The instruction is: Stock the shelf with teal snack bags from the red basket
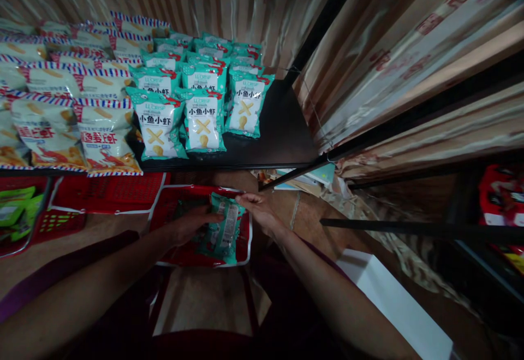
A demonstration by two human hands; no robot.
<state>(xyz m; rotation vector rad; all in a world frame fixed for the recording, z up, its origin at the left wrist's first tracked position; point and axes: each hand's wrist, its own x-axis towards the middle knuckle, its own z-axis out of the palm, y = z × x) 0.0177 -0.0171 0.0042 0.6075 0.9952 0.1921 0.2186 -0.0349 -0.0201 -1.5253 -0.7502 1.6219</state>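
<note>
A teal snack bag (226,230) with its printed back facing up is at the right side of a red shopping basket (250,240) in front of me. My right hand (260,210) is closed, thumb and fingers pinching the bag's upper right corner at the basket's rim. My left hand (189,228) reaches into the basket from the left, its fingers closed on the left edge of the same bag; the grip is dim and partly hidden. Darker teal packaging shows under and beside the left hand.
A black shelf (282,130) ahead holds rows of teal snack bags (203,119) and cream snack bags (108,130). More red baskets (110,193) stand at left, one with green packets (16,207). Black metal bars (409,229), a curtain (409,48) and a white box (393,300) are at right.
</note>
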